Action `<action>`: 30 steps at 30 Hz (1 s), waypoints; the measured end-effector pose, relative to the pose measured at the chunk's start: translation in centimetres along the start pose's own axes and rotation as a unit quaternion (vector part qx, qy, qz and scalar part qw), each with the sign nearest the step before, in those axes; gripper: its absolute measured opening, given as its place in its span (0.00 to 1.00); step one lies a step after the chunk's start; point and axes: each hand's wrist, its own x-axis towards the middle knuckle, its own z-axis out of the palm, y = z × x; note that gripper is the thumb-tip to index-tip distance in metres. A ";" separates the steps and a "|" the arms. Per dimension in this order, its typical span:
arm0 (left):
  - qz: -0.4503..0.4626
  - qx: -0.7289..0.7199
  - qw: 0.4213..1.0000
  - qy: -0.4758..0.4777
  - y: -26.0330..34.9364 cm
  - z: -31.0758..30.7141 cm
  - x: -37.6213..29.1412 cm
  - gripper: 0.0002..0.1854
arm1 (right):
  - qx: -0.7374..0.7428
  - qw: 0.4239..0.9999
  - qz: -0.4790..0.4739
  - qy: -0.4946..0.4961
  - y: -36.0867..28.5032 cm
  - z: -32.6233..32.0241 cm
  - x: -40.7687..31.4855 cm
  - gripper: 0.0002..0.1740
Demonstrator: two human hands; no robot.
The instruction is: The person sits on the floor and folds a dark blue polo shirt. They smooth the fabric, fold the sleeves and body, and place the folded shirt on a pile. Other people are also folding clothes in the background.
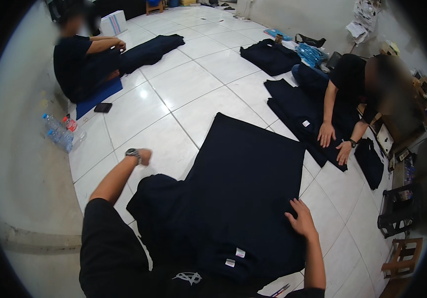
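Dark navy T-shirts [250,167] lie spread in front of me on the floor, at least two of them stacked, with hems pointing away. Two white neck labels [235,257] show at the collars near my body. My right hand [302,219] rests on the right edge of the stack, fingers a little apart. To the left, my left hand [145,157] is held over the tiles, apart from the fabric and nearest to a bunched sleeve [157,186]. It is blurred and its fingers are hidden. A metal wristwatch [133,153] is on that wrist.
A co-worker [347,85] at right presses both hands on another dark shirt pile [302,111]. Another person [75,63] sits at upper left. Plastic bottles [62,132] and a phone [103,107] lie at left. Pens [281,290] lie beside me; stools [401,257] stand at right.
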 end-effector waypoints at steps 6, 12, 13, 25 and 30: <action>0.016 0.110 0.899 -0.424 -3.7 17.0 -20.0 0.20 | 0.156 0.963 0.031 0.216 -7.5 1.2 -12.0 0.20; -0.074 -0.079 0.992 -0.068 4.2 10.2 -25.3 0.21 | 0.181 0.956 0.093 0.213 -9.1 3.1 -16.9 0.15; -0.108 -0.088 0.990 0.004 5.9 5.9 -25.4 0.14 | 0.190 0.961 0.105 0.172 -8.9 2.9 -16.7 0.15; 0.268 -0.257 0.876 0.307 27.9 -11.6 -24.7 0.12 | 0.181 0.977 0.105 0.046 -9.0 0.7 -16.8 0.14; 0.347 -0.222 0.905 0.107 28.3 -8.2 -24.5 0.10 | 0.224 0.963 0.119 0.088 -9.7 -1.4 -18.5 0.10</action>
